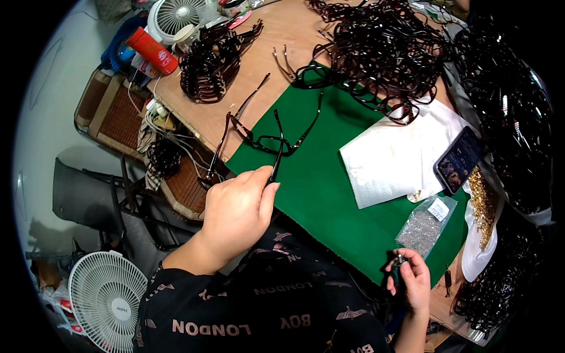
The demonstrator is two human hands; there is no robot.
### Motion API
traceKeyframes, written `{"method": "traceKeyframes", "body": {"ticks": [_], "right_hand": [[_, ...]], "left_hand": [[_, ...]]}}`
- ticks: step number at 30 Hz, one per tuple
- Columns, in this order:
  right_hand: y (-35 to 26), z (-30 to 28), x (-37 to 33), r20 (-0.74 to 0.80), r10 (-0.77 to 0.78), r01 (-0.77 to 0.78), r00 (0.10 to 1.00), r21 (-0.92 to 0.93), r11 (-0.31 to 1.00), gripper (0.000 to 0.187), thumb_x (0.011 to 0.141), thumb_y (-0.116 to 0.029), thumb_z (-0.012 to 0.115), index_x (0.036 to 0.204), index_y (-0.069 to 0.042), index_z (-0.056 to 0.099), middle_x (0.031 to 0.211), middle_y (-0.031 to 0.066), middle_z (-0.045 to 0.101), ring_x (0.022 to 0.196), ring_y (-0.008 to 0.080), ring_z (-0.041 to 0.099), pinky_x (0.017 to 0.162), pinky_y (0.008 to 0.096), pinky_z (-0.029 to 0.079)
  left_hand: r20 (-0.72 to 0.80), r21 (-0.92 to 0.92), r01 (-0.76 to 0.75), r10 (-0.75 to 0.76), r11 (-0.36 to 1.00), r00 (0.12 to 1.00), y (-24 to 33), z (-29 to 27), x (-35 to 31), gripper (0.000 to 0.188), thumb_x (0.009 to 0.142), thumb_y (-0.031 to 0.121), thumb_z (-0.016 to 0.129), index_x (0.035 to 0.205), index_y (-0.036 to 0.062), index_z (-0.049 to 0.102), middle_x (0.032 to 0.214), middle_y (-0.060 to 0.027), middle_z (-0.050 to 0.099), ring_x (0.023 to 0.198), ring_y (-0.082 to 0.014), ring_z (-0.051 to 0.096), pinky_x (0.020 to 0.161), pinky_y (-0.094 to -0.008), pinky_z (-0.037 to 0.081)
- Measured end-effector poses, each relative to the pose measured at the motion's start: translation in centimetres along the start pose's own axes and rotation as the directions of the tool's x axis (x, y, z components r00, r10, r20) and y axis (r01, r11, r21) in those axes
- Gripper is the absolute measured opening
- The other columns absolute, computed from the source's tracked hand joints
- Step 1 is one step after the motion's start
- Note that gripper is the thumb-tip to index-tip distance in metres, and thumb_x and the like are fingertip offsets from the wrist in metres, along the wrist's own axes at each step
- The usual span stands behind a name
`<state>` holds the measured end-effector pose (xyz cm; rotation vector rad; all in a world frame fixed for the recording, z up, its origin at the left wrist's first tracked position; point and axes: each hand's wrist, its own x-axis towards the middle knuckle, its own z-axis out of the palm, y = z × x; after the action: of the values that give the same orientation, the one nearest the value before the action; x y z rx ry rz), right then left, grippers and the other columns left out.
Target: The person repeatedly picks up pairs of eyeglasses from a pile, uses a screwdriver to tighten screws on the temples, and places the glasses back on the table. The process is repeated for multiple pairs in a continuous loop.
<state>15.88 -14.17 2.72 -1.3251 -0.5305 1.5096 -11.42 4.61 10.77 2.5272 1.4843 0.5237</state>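
My left hand (238,203) is closed around the end of a slim dark temple arm (278,141), held upright over the green mat's near left edge. Just beyond it lies a dark eyeglass frame (254,141) with temples spread; the held temple crosses in front of it, and I cannot tell whether they are joined. At the lower right, my right hand (414,281) grips a small dark hand tool (400,265) with a metal tip; its exact kind is unclear. Near that hand rests a clear plastic bag (424,226) of tiny silver parts.
A green mat (321,194) covers part of the wooden table (200,115). Dark eyeglass frames (382,53) are heaped at the back, with stacked temples (215,65) left of them. White sheets (376,153), a phone (458,160) and golden small parts (482,209) lie right.
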Motion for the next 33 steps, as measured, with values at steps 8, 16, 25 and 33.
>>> {"method": "traceKeyframes", "body": {"ticks": [8, 16, 25, 33], "right_hand": [[-2.5, 0.6, -0.7, 0.043, 0.268, -0.240, 0.963, -0.326, 0.915, 0.022, 0.088, -0.009, 0.052, 0.108, 0.002, 0.052, 0.077, 0.0052, 0.060, 0.053, 0.0071, 0.055, 0.044, 0.0175, 0.040], [-2.3, 0.8, -1.2, 0.041, 0.248, -0.219, 0.968, -0.346, 0.912, 0.022, 0.087, -0.008, 0.054, 0.107, 0.001, 0.054, 0.077, 0.0025, 0.057, 0.056, 0.0069, 0.054, 0.049, 0.0191, 0.042], [-0.8, -0.1, -2.5, -0.032, 0.143, -0.146, 0.989, -0.139, 0.979, 0.023, 0.088, -0.012, 0.054, 0.109, -0.002, 0.052, 0.075, -0.0006, 0.054, 0.059, 0.0048, 0.053, 0.049, 0.0184, 0.043], [-1.7, -0.5, -4.3, -0.268, -0.347, 0.004, 0.899, -0.787, 0.617, 0.029, 0.082, -0.010, 0.058, 0.109, -0.001, 0.055, 0.095, 0.0149, 0.058, 0.085, 0.0272, 0.057, 0.077, 0.0310, 0.044]], "left_hand": [[0.086, -0.065, -0.095, 0.100, 0.993, 0.991, 0.2, 0.6, -1.0, 0.020, 0.078, 0.013, 0.061, 0.094, 0.0015, 0.060, 0.072, -0.0153, 0.062, 0.061, -0.0302, 0.061, 0.054, -0.0357, 0.049], [-0.191, 0.258, -0.212, 0.265, 0.943, 0.945, -2.9, 5.9, 7.4, 0.036, 0.069, 0.008, 0.067, 0.103, 0.0043, 0.056, 0.112, -0.0167, 0.048, 0.106, -0.0335, 0.044, 0.091, -0.0437, 0.034], [-0.378, 0.062, -0.502, 0.486, 0.863, 0.788, 2.4, 10.0, 17.5, 0.022, 0.071, 0.007, 0.064, 0.091, 0.0006, 0.057, 0.093, -0.0157, 0.055, 0.091, -0.0333, 0.052, 0.078, -0.0390, 0.043], [-0.320, -0.073, -0.553, 0.506, 0.830, 0.801, 2.5, 7.7, 16.6, 0.017, 0.079, 0.009, 0.061, 0.090, -0.0028, 0.062, 0.097, -0.0111, 0.063, 0.086, -0.0253, 0.061, 0.076, -0.0300, 0.047]]}}
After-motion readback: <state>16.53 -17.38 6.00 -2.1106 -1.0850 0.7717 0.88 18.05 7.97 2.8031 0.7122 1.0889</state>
